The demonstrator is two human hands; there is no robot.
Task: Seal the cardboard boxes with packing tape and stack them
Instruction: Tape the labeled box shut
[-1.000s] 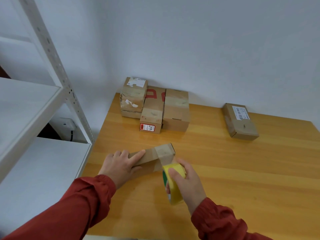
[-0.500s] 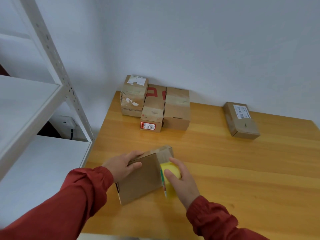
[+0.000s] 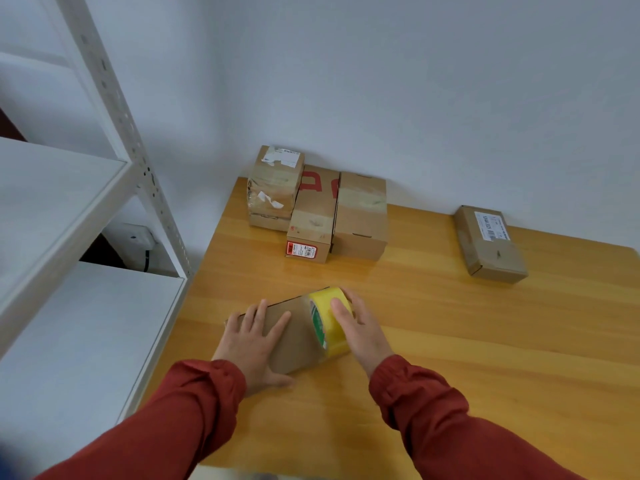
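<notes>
A plain pale wall (image 3: 415, 98) backs a wooden bench (image 3: 485, 341), with a white shelf (image 3: 52, 209) off its left edge.

What I see changed in the last second: the box (image 3: 294, 337) lay with a narrow taped side up, then stood tipped on edge, and now lies with a broad plain face up by the bench's left edge, towards the near side. The roll (image 3: 334, 336) came round with it and now stands on its rim at the box's right end. I read that as the tape being carried on around the box, so the band is only partly wrapped and this box is not yet ready to stack.

My left hand (image 3: 252, 341) lies flat on the left part of the broad face, fingers straight and spread, pressing the box down. My right hand (image 3: 360, 327) is curled over the roll and grips it, thumb on the near side of the rim. So the box sits directly under both hands, the roll touching its right end.

Three boxes (image 3: 313, 216), all with tape on them, sit side by side in the far left corner against the wall. A lone box (image 3: 490, 244) lies near the far edge towards the right, well apart from my hands.
</notes>
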